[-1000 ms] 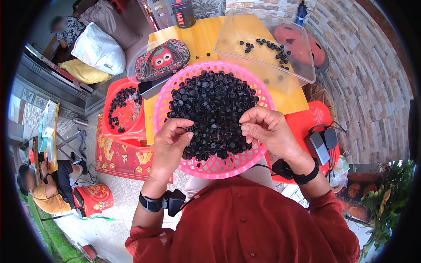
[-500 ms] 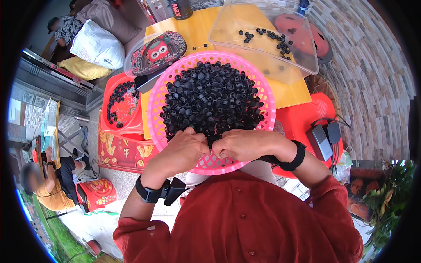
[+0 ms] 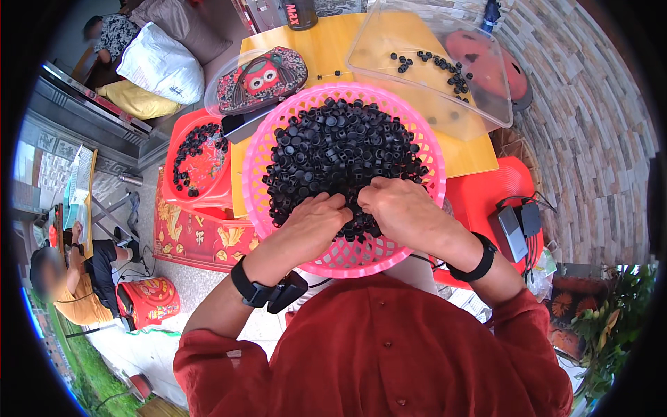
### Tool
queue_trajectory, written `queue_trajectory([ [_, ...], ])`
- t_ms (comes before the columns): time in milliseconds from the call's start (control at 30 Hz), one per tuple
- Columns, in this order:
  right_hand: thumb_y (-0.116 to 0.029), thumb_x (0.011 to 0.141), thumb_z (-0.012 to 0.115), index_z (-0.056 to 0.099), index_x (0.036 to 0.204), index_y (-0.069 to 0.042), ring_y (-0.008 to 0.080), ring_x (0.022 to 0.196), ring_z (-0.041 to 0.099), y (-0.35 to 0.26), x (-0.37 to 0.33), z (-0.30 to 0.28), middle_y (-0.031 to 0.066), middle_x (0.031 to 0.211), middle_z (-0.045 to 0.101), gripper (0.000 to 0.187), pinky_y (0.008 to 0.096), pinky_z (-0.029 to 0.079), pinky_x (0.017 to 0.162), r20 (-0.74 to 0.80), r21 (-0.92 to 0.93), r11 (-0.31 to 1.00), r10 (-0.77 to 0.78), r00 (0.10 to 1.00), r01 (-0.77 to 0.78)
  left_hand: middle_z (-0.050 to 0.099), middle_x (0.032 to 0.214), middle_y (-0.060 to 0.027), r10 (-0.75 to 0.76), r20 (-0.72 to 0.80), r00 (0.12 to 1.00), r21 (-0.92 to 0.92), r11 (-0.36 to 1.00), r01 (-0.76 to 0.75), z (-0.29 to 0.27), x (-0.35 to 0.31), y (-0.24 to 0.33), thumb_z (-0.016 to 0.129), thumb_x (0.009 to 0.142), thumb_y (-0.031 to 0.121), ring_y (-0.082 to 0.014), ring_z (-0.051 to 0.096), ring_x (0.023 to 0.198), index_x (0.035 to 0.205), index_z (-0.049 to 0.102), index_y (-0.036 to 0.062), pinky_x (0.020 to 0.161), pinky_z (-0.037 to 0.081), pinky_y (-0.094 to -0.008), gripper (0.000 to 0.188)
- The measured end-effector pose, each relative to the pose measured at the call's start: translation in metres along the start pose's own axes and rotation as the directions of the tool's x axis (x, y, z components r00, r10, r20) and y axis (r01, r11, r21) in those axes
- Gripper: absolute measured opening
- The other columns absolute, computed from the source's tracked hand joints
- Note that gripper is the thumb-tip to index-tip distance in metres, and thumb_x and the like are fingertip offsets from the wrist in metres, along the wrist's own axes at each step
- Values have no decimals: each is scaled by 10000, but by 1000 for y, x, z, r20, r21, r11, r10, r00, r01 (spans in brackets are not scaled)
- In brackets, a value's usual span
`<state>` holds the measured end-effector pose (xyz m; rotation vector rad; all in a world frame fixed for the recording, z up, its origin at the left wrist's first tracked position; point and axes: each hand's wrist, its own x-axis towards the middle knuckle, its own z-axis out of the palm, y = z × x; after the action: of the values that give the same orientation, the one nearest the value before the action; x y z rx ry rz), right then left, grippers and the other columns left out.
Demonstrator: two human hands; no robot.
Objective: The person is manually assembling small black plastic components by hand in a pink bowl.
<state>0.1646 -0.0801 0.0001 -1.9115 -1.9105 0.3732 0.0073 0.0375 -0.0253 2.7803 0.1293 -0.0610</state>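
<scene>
A pink openwork plastic basket (image 3: 436, 163) rests before me, heaped with small round black plastic caps (image 3: 340, 142). Both hands are over its near side, at the lower edge of the heap. My left hand (image 3: 314, 221) has its fingers curled in among the caps, fingertips pointing inward. Close by on the right, my right hand (image 3: 403, 210) is bent the same way, thumb and fingers drawn together. Whatever the fingertips pinch is hidden by the hands and too small to make out. Some caps lie right below and between the hands.
Beyond the basket, a yellow table (image 3: 333, 48) bears a clear plastic bin (image 3: 500, 104) with scattered caps and an owl-patterned pouch (image 3: 260, 83). Left stands a red tray (image 3: 184, 128) holding more caps. A red stool (image 3: 486, 181) with power banks is at right. Another person (image 3: 83, 285) sits far left.
Both hands have moved forward, deeper into the near part of the heap, and slightly apart. Caps have shifted toward me below the hands. The view has shifted slightly.
</scene>
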Motion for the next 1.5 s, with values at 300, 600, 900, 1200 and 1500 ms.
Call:
queue_trajectory([
  [300, -25, 768, 651, 600, 772, 14, 293, 629, 643, 5, -11, -8, 148, 665, 630, 64, 394, 483, 542, -146, 422, 906, 82, 986, -13, 577, 836, -107, -90, -43, 995, -146, 986, 83, -14, 3, -1, 671, 744, 45, -248, 603, 793, 883, 579, 6, 695, 488, -353, 171],
  [600, -29, 848, 638, 653, 881, -12, 53, 637, 583, -14, -32, -7, 8, 735, 627, 40, 204, 492, 549, 79, 943, 283, 328, 941, -177, 624, 873, -27, -357, -80, 931, -979, 202, -7, -19, -16, 23, 626, 857, 10, -61, 571, 743, 929, 604, 16, 652, 492, -222, 75],
  [900, 53, 795, 632, 655, 913, 1, 126, 711, 619, -35, -36, 4, 72, 816, 611, 131, 243, 504, 595, -321, 731, 678, 250, 913, 71, 634, 936, -41, -465, -213, 859, -970, 204, -130, -10, -25, 47, 627, 833, -49, -90, 615, 869, 1016, 635, 4, 726, 508, -208, 190],
  [1200, 77, 741, 653, 622, 855, -6, 188, 654, 623, -45, -38, 11, 99, 786, 609, 145, 277, 503, 543, -529, 371, 916, 74, 845, 152, 658, 921, -83, -437, -397, 807, -779, 625, -45, -9, -30, 55, 662, 774, -63, -141, 646, 822, 931, 662, -8, 695, 526, -249, 166],
  [1500, 26, 775, 639, 606, 876, -7, 222, 624, 617, -40, -38, 4, 103, 765, 612, 111, 303, 494, 526, -352, 465, 878, 70, 933, 110, 650, 881, -120, -278, -574, 770, -523, 848, -84, -7, -32, 60, 659, 754, -58, -224, 651, 758, 907, 640, -4, 634, 536, -295, 164],
])
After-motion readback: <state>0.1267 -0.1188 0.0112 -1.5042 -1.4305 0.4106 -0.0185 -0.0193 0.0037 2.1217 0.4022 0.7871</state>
